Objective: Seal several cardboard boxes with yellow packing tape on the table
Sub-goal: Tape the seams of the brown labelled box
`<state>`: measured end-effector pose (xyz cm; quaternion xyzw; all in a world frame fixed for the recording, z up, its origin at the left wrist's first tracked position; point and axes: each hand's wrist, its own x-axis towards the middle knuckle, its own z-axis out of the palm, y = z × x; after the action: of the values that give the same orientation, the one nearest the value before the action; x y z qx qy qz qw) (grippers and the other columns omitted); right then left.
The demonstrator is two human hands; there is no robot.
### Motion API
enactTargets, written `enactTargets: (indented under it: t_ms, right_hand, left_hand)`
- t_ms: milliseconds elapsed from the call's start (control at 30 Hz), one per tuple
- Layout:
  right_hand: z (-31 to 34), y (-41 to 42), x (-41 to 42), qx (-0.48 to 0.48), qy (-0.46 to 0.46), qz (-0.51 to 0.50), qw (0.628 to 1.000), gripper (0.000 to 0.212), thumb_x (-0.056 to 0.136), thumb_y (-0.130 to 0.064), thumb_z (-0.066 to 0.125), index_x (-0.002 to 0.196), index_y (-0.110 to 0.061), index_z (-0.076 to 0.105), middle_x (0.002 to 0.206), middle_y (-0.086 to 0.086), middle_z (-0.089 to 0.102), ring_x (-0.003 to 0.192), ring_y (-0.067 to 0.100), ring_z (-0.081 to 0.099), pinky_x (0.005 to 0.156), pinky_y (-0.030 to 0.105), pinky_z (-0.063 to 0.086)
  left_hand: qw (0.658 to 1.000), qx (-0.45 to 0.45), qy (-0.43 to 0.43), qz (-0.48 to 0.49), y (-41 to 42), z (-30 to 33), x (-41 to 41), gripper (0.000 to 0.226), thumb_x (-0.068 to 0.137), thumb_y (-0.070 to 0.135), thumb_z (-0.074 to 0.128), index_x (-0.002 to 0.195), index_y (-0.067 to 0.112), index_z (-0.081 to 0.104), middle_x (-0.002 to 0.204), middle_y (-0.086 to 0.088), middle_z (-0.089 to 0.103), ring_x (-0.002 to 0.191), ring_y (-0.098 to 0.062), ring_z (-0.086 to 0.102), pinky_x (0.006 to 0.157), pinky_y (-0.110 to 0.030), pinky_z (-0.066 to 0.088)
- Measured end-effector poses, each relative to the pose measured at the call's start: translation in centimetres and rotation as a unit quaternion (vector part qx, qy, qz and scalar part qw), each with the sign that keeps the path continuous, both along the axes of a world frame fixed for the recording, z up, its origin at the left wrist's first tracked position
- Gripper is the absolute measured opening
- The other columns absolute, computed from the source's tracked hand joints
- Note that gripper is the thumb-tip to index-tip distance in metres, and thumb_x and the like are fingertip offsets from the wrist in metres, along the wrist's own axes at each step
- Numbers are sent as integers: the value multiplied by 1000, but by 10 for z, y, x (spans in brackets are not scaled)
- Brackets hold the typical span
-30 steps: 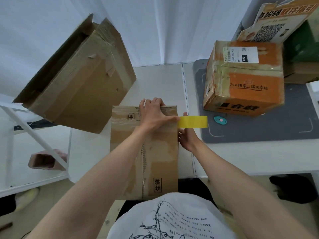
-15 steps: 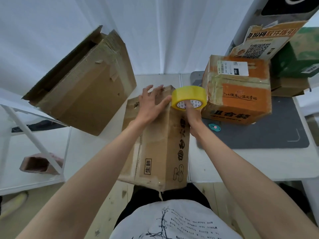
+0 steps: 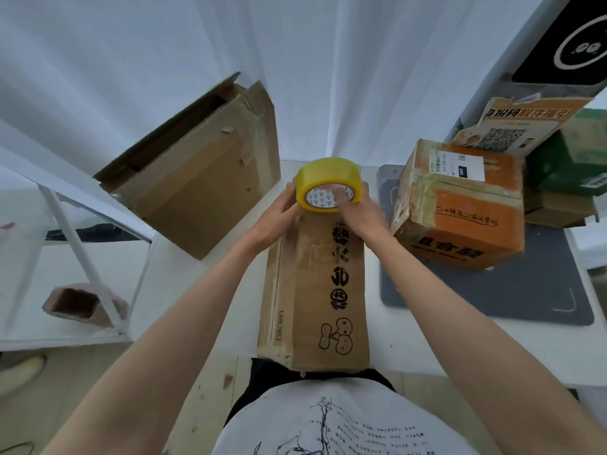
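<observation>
The round yellow packing-tape roll [image 3: 329, 184] is being gripped by the right hand [image 3: 361, 215] and steadied by the left hand [image 3: 279, 218], fingers curled on its side, at the far end of the long brown printed cardboard box [image 3: 323, 290], whose long axis is running from the near tabletop edge away from the person.

Your head camera looks forward and steeply down from close above the tabletop [image 3: 427, 353], wide-angle, your own arms reaching up from the frame's bottom edge.

Glossy plastic tape roll [image 3: 328, 178], matt creased cardboard box [image 3: 315, 290], smooth white table [image 3: 203, 290], matt grey mat [image 3: 486, 290].
</observation>
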<state>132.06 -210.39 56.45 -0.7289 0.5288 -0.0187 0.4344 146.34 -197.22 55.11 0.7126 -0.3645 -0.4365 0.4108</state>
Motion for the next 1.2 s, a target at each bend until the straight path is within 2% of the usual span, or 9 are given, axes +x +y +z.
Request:
enactTargets:
  t_ms: [67,100,200,333,600,800,900,1033,1200]
  right_hand:
    - [4,3,8,-24,19,28,999,69,97,-71,33,152,-31,24,143,19,39,128,46,46,102,50,37]
    - [6,6,13,-41,25,42,998,67,98,-69,33,152,-29,25,143,19,37,127,47,47,99,50,37]
    - [12,19,28,-86,34,81,992,66,98,-65,36,149,-24,31,139,20,39,121,48,50,91,48,37]
    - [12,34,47,-107,38,109,987,67,96,-66,40,149,-27,32,138,19,41,117,46,54,94,49,42]
    - [17,30,61,-125,44,171,976,49,101,-49,43,142,-22,39,123,20,57,112,45,56,81,42,40]
    - [20,22,41,-170,-29,140,975,43,97,-27,54,138,-15,45,140,12,45,118,39,53,86,47,46]
    - [25,9,26,-205,-90,113,968,25,90,-6,53,113,-13,49,104,6,56,98,32,58,71,38,40]
    - [23,1,9,-227,-153,112,955,28,85,5,50,106,-13,48,99,1,50,95,28,56,64,32,39]
    - [15,-12,-10,-273,-146,124,943,46,80,12,50,120,-10,53,112,10,53,107,28,51,74,43,50]
  left_hand:
    - [999,5,-20,27,1,6,-1,50,108,37,43,156,30,34,150,14,43,134,-4,41,94,-6,39]
    - [999,6,-29,45,3,8,-1,46,108,33,42,154,27,38,145,11,47,130,-5,45,90,-6,39]
    - [996,24,-29,86,10,5,0,41,104,32,52,143,25,47,133,7,57,127,-15,54,101,-27,44]
    - [994,22,-1,111,27,-1,9,70,75,54,85,136,37,54,128,13,66,118,-8,62,104,-38,52]
    - [982,26,75,171,43,-13,29,82,66,55,90,137,32,55,128,4,68,115,-16,67,101,-47,54]
    - [989,6,51,139,40,-10,28,98,82,36,84,159,38,23,153,15,39,133,-11,49,106,-32,47]
    - [984,7,89,152,43,-14,32,101,85,30,81,160,42,15,152,3,42,121,-14,61,90,-28,58]
    - [984,2,90,155,38,-15,27,94,88,26,78,160,39,18,144,9,45,114,-8,63,86,-26,59]
    - [983,2,96,156,41,-15,29,93,89,25,77,160,38,17,122,23,49,107,-3,63,85,-26,59]
